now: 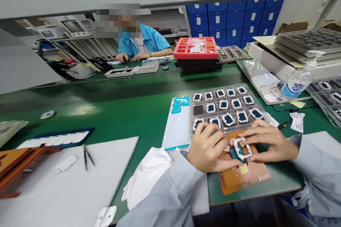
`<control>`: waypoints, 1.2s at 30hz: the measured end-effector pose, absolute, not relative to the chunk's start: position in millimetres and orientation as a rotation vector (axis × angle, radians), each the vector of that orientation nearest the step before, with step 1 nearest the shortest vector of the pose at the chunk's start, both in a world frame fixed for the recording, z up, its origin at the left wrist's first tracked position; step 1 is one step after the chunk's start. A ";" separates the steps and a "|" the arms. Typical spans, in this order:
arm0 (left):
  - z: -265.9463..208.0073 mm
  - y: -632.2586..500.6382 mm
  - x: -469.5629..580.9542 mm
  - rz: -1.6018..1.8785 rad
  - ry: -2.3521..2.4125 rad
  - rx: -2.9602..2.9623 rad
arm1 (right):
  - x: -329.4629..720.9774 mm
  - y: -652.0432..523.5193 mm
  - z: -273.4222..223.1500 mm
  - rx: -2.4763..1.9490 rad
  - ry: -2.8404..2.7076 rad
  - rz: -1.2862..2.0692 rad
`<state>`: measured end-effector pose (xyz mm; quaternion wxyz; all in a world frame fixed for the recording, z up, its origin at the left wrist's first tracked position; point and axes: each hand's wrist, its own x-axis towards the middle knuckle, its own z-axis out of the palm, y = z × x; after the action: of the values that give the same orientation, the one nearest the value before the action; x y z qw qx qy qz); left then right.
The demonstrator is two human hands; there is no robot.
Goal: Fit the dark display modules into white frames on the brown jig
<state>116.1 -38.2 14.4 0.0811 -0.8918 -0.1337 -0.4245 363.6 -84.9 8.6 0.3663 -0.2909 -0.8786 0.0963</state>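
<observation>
My right hand [269, 142] grips a small white plastic frame [247, 155] at its right side, thumb below and fingers above. The frame is tilted over an orange fixture plate [239, 181] at the table's front edge. A teal piece [234, 153] shows under the frame's left side. My left hand [209, 147] is closed at the fixture's left side, its thumb stretched along the teal piece's lower edge. What its curled fingers hold is hidden. Just behind both hands lies a clear tray [229, 129] with several white frames with dark centres in rows.
A white sheet with teal stickers [177, 127] and a crumpled white cloth [149, 173] lie left of the tray. Tweezers [87, 158] rest on a white mat [106, 184]. A pump bottle [298, 79] stands right. Across the table sits a co-worker [145, 42] near red trays [195, 55].
</observation>
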 end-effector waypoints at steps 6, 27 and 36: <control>14.3 -42.8 117.9 -1.240 -0.413 -2.748 | 346.8 -98.3 6.5 -0.753 -2.229 0.236; 14.5 -44.3 117.7 -1.170 -0.379 -2.779 | 350.2 -98.0 5.1 -0.795 -2.222 0.323; 15.3 -45.0 118.5 -1.182 -0.378 -2.793 | 351.5 -97.7 4.9 -0.781 -2.225 0.327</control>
<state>118.5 -45.0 15.3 0.0426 -0.9130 -0.1236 -0.3865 351.5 -97.7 4.9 0.3712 -0.3046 -0.8678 0.1276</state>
